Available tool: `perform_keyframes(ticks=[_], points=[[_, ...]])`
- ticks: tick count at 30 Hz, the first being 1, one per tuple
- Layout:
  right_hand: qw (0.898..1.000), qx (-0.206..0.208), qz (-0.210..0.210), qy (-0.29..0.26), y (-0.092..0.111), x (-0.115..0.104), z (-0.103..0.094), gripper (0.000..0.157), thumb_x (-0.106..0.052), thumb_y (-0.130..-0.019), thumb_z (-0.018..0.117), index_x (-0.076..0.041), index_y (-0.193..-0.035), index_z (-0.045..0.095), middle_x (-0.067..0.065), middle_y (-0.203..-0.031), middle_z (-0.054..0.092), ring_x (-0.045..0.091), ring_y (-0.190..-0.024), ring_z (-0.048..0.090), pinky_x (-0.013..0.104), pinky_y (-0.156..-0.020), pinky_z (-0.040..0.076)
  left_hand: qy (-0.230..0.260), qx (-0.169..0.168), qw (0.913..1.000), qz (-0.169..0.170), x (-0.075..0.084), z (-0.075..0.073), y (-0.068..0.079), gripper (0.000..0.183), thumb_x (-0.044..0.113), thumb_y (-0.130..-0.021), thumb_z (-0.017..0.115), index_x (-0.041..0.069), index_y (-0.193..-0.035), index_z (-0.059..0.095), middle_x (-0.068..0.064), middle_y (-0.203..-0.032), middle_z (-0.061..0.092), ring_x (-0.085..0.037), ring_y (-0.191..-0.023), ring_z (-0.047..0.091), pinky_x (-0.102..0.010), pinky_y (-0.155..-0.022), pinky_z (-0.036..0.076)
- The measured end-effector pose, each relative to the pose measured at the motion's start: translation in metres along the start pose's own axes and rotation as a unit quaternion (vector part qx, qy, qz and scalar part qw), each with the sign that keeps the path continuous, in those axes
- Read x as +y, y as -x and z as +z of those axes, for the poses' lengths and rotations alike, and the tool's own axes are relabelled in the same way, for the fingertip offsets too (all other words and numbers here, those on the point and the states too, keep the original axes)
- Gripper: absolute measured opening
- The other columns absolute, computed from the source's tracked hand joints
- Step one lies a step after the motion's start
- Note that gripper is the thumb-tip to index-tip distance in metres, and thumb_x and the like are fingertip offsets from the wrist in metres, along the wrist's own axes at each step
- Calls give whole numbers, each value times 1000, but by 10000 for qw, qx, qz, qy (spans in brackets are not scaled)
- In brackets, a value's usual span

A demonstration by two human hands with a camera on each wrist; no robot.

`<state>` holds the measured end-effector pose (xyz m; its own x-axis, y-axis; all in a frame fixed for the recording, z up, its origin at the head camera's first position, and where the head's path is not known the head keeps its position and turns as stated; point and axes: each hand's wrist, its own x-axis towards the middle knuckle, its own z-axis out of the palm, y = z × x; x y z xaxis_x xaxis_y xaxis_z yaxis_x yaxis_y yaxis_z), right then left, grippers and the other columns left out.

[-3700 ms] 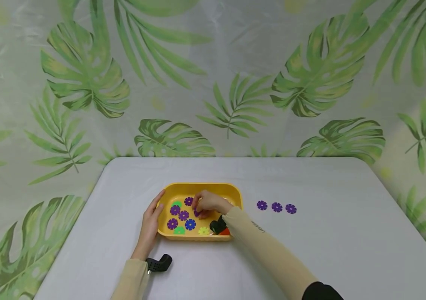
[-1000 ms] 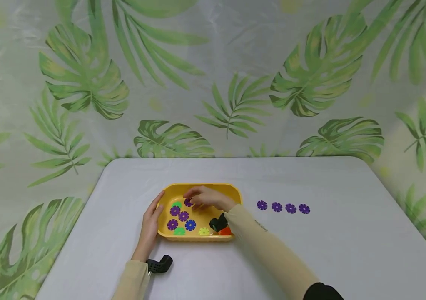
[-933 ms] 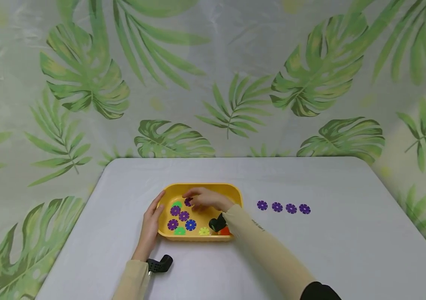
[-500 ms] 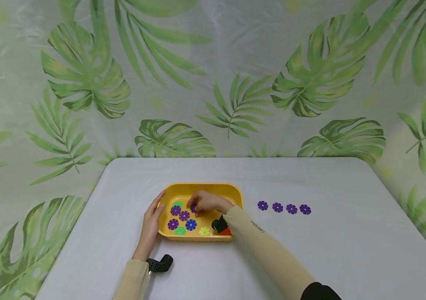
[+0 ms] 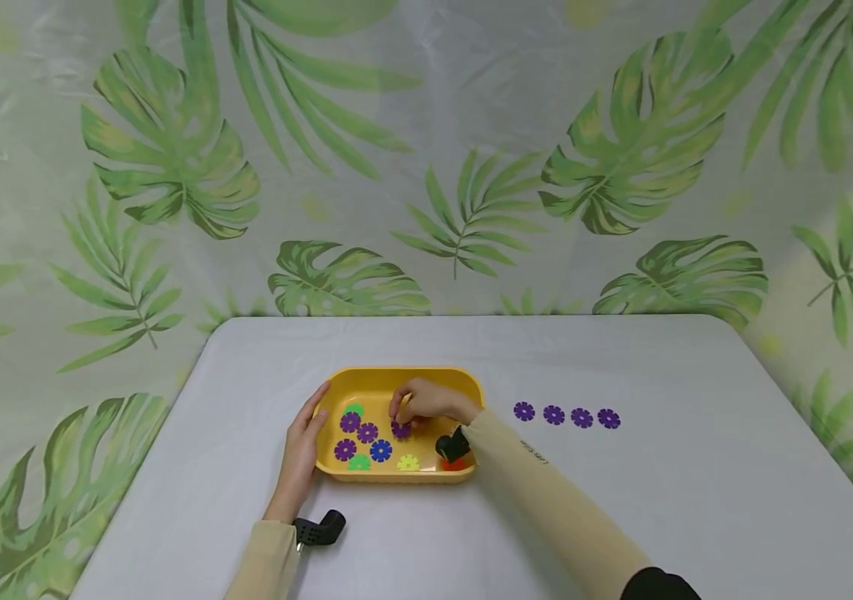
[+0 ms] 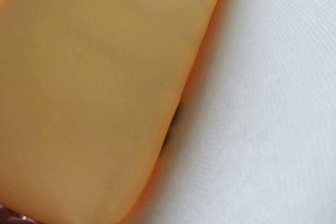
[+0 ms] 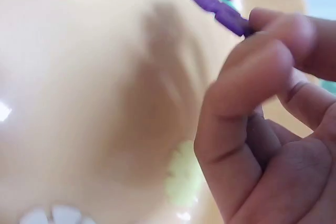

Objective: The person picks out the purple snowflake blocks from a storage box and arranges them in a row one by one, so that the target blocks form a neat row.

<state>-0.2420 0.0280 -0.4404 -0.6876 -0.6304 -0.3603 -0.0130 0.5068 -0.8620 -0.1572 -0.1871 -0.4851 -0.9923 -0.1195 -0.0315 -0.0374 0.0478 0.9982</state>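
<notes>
In the head view my right hand (image 5: 426,402) is over the yellow tray (image 5: 366,477) and pinches a purple flower-shaped plastic disc (image 5: 400,432) between thumb and fingertips. The right wrist view shows that disc (image 7: 231,20) edge-on, partly hidden by the fingertips, above the tray floor. My left hand (image 5: 300,446) holds the tray's left end, its thumb by the rim. Inside the tray lie more purple discs (image 5: 350,422), a blue disc (image 5: 381,451), green discs (image 5: 358,462) and a yellow disc (image 5: 408,462). An orange-red piece (image 5: 454,465) is partly covered by the right wrist camera.
Several purple discs (image 5: 554,415) form a spaced row on the white table (image 5: 666,500), right of the tray. A leaf-patterned curtain (image 5: 471,125) hangs behind the table. The left wrist view is mostly filled by the tray's outer wall (image 6: 94,87).
A fourth-place purple disc has joined the right end of the table row. My right hand then took hold of another in the tray and drew it rightward. The left hand stays put.
</notes>
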Motion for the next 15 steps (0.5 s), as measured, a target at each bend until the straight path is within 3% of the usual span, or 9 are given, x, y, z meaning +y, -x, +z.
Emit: perform_keyframes(ticks=[8, 15], points=[[9974, -171, -265, -644, 38, 2, -43, 15, -3, -92, 54, 5, -104, 60, 6, -81, 59, 13, -59, 48, 22, -56, 46, -30, 42, 10000, -68, 1, 1, 1, 43, 18, -105, 34, 21, -148, 38, 2, -153, 30, -18, -142, 20, -37, -115, 19], [9956, 394, -343, -782, 86, 38, -90, 25, -11, -96, 54, 8, -112, 54, 8, -86, 58, 15, -65, 46, 24, -59, 45, -58, 20, 10000, -50, 0, 1, 0, 43, 19, -105, 34, 21, -148, 38, 2, -153, 29, -17, -142, 19, -37, -115, 19]])
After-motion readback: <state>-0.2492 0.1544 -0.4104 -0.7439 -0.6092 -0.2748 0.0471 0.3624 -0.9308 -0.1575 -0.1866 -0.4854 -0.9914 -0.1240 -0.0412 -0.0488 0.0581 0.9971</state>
